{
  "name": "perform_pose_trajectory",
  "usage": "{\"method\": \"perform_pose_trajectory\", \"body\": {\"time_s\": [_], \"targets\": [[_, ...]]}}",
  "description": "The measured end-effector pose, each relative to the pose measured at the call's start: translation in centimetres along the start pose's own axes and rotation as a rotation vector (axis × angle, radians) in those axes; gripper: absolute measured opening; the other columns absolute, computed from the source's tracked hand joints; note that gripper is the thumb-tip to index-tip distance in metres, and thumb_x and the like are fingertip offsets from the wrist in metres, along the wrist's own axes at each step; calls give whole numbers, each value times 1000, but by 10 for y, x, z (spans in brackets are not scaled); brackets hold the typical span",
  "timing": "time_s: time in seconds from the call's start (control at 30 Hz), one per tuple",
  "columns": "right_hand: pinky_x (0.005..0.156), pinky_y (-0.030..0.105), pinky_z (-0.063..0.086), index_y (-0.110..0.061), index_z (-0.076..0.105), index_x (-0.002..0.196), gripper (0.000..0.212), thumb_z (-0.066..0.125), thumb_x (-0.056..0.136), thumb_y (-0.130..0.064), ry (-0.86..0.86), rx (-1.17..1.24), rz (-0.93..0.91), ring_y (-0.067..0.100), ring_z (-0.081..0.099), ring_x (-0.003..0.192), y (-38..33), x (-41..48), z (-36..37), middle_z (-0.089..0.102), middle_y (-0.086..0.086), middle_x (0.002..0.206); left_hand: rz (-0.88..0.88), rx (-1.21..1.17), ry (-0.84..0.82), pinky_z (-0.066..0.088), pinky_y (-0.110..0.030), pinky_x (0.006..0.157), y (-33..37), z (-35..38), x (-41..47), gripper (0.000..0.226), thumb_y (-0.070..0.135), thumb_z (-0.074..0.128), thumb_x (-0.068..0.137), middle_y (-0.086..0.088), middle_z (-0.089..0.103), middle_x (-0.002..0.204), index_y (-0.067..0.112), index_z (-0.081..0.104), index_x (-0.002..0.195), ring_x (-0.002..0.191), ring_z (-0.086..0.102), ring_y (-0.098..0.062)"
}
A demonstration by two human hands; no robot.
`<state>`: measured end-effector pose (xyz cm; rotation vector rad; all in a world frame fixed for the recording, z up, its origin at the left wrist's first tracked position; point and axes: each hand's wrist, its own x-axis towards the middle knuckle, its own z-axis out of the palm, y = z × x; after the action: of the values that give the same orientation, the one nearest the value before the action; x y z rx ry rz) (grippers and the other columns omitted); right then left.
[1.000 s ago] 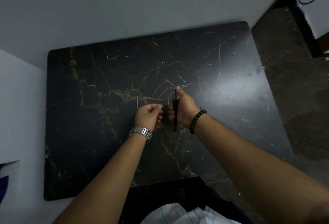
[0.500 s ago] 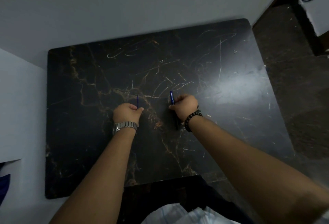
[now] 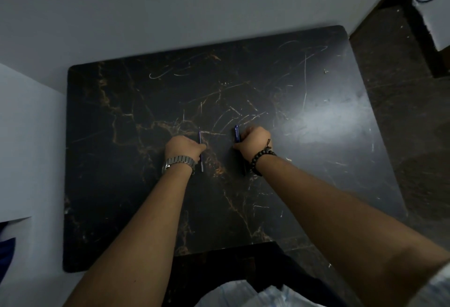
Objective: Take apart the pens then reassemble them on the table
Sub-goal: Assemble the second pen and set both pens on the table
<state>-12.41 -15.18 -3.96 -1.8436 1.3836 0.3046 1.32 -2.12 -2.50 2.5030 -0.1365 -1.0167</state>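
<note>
Both hands rest low on the black marble table (image 3: 121, 185), about a hand's width apart. My left hand (image 3: 183, 147), with a metal watch on the wrist, is closed on a thin blue pen refill (image 3: 200, 139) that lies along the tabletop and sticks out past the fingers at both ends. My right hand (image 3: 254, 142), with a dark bead bracelet, is closed on the blue pen barrel (image 3: 236, 133); its far end shows beyond the fingers, and a dark length runs back under the wrist.
The table stands against a pale wall at the back and left. A dark speckled floor (image 3: 401, 111) lies to the right, with a white unit (image 3: 435, 9) and a black cable in the far right corner. Dark trousers and a white shirt show at the bottom edge.
Both hands have moved apart and down onto the table, the left one going left with the refill and the right one lowering the barrel from upright to lying along the surface.
</note>
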Motion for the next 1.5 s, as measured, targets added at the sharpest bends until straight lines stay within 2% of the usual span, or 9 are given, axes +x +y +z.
{"method": "perform_pose_trajectory", "body": {"time_s": [0.1, 0.2, 0.4, 0.67, 0.9, 1.03, 1.17, 1.27, 1.5], "targets": [[50, 23, 39, -22, 63, 74, 17, 79, 79, -23, 22, 2, -31, 15, 59, 68, 0, 5, -1, 66, 3, 81, 47, -45, -33, 65, -42, 70, 19, 5, -6, 21, 20, 77, 78, -9, 72, 57, 11, 70, 60, 63, 75, -26], [62, 27, 51, -18, 69, 88, 10, 77, 81, -20, 56, 54, -34, 17, 63, 78, -9, 14, -10, 68, 3, 88, 59, -83, -46, 65, -41, 68, 40, 10, -3, 16, 21, 79, 80, -10, 74, 63, 12, 68, 71, 63, 76, -24], [72, 31, 54, -15, 71, 103, 20, 76, 84, -19, 130, 41, -70, 19, 63, 85, -28, 34, -26, 68, 5, 98, 121, -51, -37, 65, -40, 72, 70, 20, 8, 20, 23, 78, 79, -8, 73, 57, 12, 71, 64, 59, 75, -21], [83, 41, 60, -15, 68, 109, 25, 72, 85, -18, 168, 12, -57, 26, 67, 97, -30, 40, -18, 69, 10, 107, 92, -34, -44, 65, -42, 69, 61, 33, 13, 23, 23, 80, 79, -10, 74, 61, 9, 68, 65, 60, 75, -23], [73, 34, 56, -15, 67, 109, 25, 73, 85, -20, 151, -4, -41, 22, 66, 91, -33, 38, -19, 68, 8, 104, 74, -52, -61, 65, -41, 69, 60, 32, 13, 23, 26, 81, 78, -9, 74, 61, 10, 69, 67, 59, 75, -21], [73, 35, 57, -14, 65, 112, 35, 77, 81, -24, 166, 5, -43, 23, 67, 93, -34, 33, -16, 68, 7, 105, 95, -76, -66, 65, -42, 71, 56, 31, 11, 29, 31, 78, 81, -11, 75, 65, 10, 67, 65, 63, 76, -23], [77, 36, 58, -15, 64, 107, 33, 79, 79, -21, 168, 31, -55, 25, 67, 94, -30, 28, -13, 67, 8, 105, 107, -119, -61, 64, -45, 72, 48, 32, 7, 31, 27, 72, 85, -14, 75, 67, 11, 64, 60, 66, 76, -28], [79, 39, 60, -15, 64, 107, 33, 79, 79, -22, 169, 43, -68, 24, 65, 93, -28, 25, -12, 66, 7, 104, 91, -175, -54, 64, -47, 71, 43, 32, 4, 28, 28, 70, 87, -12, 74, 70, 13, 65, 64, 67, 75, -27], [70, 32, 51, -17, 65, 102, 27, 79, 80, -22, 149, 59, -97, 19, 59, 85, -23, 17, -14, 62, 4, 97, 110, -158, -35, 63, -45, 76, 38, 34, -2, 20, 31, 69, 88, -6, 74, 79, 18, 66, 73, 76, 73, -21]]}}
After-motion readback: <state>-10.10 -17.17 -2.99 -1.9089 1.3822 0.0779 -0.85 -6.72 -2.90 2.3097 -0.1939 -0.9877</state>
